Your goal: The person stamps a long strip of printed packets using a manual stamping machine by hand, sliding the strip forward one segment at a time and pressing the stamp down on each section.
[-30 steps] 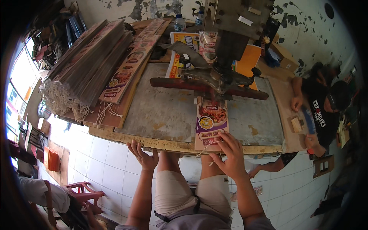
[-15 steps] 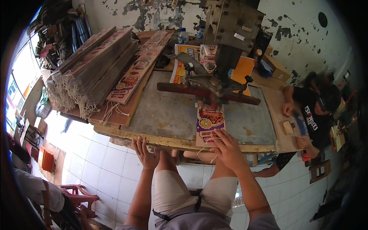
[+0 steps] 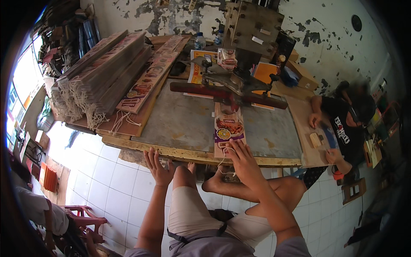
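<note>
A long printed cardboard strip (image 3: 228, 124), pink with food pictures, lies on the grey metal table plate (image 3: 180, 124). Its far part passes beneath the red crossbar (image 3: 192, 89) of a heavy press (image 3: 252, 32). My right hand (image 3: 245, 165) rests flat on the strip's near end, fingers stretched out. White cord (image 3: 221, 162) hangs from that end, by the fingers. Apart from the strip, my left hand (image 3: 160, 172) is open at the table's front edge, palm down and holding nothing.
To the left stands a tall stack of corded strips (image 3: 107, 73), beside more printed strips (image 3: 143, 88) lying flat. Bottles (image 3: 200, 41) stand behind. A co-worker (image 3: 342, 124) sits at the table's right end near a small wooden block (image 3: 316, 140). A red stool (image 3: 87, 218) is at lower left.
My right leg has swung out to the right, with the knee bent and the foot drawn inward. The view has shifted slightly. Both hands keep nearly the same places and poses.
</note>
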### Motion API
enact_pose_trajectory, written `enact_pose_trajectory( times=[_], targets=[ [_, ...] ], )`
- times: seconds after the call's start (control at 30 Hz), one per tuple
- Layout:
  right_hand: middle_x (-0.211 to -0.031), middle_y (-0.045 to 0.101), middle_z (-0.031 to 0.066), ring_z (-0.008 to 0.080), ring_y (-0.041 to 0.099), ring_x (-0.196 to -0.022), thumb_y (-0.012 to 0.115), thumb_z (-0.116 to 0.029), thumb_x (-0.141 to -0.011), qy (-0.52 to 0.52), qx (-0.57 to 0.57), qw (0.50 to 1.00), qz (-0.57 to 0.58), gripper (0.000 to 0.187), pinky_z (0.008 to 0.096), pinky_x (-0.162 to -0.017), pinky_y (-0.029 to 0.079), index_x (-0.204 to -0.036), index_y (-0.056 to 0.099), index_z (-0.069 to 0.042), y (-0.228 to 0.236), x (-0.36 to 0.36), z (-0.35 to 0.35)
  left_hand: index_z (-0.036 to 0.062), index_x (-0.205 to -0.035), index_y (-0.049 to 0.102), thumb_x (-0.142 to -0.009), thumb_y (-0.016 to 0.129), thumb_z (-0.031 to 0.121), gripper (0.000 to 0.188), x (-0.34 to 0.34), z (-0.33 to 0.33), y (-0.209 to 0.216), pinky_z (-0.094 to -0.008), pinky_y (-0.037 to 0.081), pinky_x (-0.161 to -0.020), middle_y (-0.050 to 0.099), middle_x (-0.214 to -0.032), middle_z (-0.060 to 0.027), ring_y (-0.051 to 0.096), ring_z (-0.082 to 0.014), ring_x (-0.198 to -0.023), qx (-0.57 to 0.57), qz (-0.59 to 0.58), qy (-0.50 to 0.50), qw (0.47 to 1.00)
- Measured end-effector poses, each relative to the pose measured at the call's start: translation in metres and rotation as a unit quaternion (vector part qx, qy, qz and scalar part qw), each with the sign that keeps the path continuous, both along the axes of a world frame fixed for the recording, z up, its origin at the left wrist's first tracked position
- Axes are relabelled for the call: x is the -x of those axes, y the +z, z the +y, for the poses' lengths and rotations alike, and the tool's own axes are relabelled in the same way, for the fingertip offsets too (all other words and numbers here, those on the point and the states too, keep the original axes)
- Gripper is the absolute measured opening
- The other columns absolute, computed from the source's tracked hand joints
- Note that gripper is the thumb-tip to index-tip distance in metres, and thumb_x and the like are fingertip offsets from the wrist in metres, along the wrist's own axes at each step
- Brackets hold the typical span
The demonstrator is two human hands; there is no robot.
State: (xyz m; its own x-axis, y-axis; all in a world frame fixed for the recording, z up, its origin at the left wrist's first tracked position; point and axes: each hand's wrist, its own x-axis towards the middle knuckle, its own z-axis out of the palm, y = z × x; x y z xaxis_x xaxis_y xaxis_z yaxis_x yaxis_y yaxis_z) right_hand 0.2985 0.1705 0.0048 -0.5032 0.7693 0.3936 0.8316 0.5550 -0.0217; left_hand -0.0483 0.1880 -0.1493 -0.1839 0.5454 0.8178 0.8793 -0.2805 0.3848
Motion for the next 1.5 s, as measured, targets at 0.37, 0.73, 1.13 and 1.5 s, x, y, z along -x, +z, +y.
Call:
enact_pose_trajectory(
  times=[0.37, 0.73, 1.13, 1.5],
  targets=[
    [-0.164, 0.049, 0.0190, 0.0417, 0.044, -0.154, 0.054, -0.005, -0.102, -0.034, 0.050, 0.998, 0.000, 0.047, 0.0617, -0.125, 0.036, -0.149, 0.058, -0.003, 0.009, -0.031, -0.022, -0.0004, -0.158, 0.035, -0.091, 0.072, 0.014, 0.078, 0.004, 0.001, -0.004, -0.0673, 0.024, -0.128, 0.036, -0.167, -0.0283, 0.022, -0.0585, -0.159, 0.011, 0.015, -0.007, 1.000],
    [-0.153, 0.063, 0.0128, 0.0304, 0.054, -0.147, 0.058, 0.000, -0.098, -0.125, 0.122, 0.984, 0.026, 0.041, 0.0484, -0.120, 0.044, -0.138, 0.068, -0.004, 0.080, -0.114, -0.088, -0.0001, -0.155, 0.040, -0.091, 0.071, 0.017, 0.073, 0.002, 0.004, -0.007, -0.0695, 0.026, -0.128, 0.039, -0.167, -0.0260, 0.025, -0.0579, -0.158, -0.008, 0.009, 0.004, 1.000],
    [-0.132, 0.076, 0.0087, 0.0297, 0.065, -0.132, 0.072, -0.004, -0.093, -0.154, 0.134, 0.977, 0.058, 0.026, 0.0466, -0.111, 0.048, -0.118, 0.078, -0.001, 0.160, -0.114, -0.187, -0.0005, -0.159, 0.037, -0.095, 0.070, 0.019, 0.075, 0.002, -0.005, 0.005, -0.0653, 0.023, -0.130, 0.036, -0.170, -0.0264, 0.021, -0.0556, -0.161, 0.020, 0.000, -0.016, 1.000],
    [-0.135, 0.069, 0.0134, 0.0291, 0.063, -0.126, 0.071, -0.019, -0.097, -0.240, -0.125, 0.942, 0.199, 0.038, 0.0423, -0.110, 0.046, -0.127, 0.066, 0.003, 0.258, -0.270, -0.345, -0.0029, -0.170, 0.019, -0.087, 0.070, 0.080, 0.128, -0.081, -0.068, 0.104, -0.0616, 0.020, -0.129, 0.026, -0.173, -0.0308, 0.025, -0.0494, -0.161, 0.113, -0.007, -0.254, 0.960]
  ],
)
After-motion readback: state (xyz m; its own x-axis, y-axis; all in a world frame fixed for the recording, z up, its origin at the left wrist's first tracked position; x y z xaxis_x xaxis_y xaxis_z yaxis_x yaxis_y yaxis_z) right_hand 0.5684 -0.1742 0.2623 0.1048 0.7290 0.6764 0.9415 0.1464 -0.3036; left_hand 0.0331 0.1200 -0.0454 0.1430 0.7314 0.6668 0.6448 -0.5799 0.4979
